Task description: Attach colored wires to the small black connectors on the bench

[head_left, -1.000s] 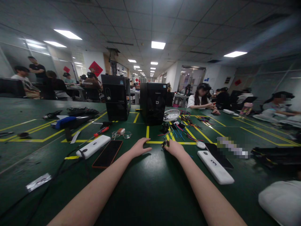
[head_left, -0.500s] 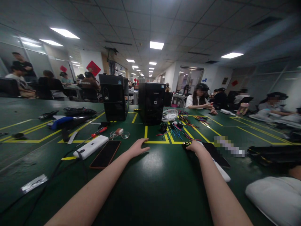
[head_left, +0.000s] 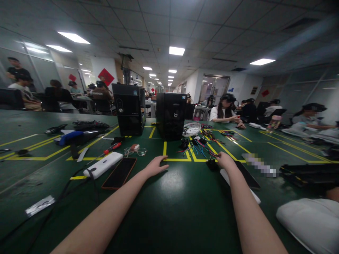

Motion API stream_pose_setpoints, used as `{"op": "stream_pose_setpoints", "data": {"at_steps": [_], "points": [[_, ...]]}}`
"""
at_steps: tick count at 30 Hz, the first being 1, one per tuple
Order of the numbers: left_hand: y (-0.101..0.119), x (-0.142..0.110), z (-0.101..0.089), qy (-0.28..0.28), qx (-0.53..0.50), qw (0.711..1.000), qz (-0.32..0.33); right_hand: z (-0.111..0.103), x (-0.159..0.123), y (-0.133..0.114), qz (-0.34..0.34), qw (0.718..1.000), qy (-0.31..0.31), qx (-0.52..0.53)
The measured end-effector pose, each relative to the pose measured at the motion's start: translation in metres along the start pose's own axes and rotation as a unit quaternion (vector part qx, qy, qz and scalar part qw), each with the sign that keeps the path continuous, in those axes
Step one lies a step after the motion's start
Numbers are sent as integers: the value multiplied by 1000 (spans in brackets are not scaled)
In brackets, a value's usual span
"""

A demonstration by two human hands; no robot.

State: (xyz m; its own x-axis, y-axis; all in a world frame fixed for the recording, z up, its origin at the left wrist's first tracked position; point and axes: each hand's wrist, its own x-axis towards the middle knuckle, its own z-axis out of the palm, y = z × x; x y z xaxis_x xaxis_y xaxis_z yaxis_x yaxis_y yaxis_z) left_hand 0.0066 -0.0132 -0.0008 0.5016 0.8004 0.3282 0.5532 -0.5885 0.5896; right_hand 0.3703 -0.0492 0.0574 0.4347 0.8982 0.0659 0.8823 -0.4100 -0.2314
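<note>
Green tabletop point(head_left: 174, 215) lies beneath 2 outstretched hands point(head_left: 155, 166) point(head_left: 225, 161), well apart.

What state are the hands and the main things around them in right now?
Left hand: empty, fingers spread.
Right hand: fingers bent beside the small black part; grip unclear.
Small black part: lying down.
Coloured wires: loose, fanned out.
Left computer tower: upright.
Right computer tower: upright.
Orange-edged phone: flat, screen dark.
Red-handled tool: lying down.
</note>
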Motion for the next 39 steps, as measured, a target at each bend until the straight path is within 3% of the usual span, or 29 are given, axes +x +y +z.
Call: {"op": "stream_pose_setpoints", "data": {"at_steps": [5, 9, 22, 34, 39], "points": [[1, 0, -1, 0, 2, 1000, -2, -5, -3, 0, -9, 999, 26, -31], [-2, 0, -1, -3, 10, 1000, 10, -6, -4, -1, -32, 998, 12, -54], [-2, 1, 0, -3, 20, 1000, 20, -1, -5, -8, -30, 999, 16, -41], [-4, 1, -1, -7, 38, 998, 51, 1, -12, -20, -80, 992, -89, -33], [-4, 1, -2, -9, 44, 998, 52, -3, -17, -25, -39, 991, -130, 3]]}}
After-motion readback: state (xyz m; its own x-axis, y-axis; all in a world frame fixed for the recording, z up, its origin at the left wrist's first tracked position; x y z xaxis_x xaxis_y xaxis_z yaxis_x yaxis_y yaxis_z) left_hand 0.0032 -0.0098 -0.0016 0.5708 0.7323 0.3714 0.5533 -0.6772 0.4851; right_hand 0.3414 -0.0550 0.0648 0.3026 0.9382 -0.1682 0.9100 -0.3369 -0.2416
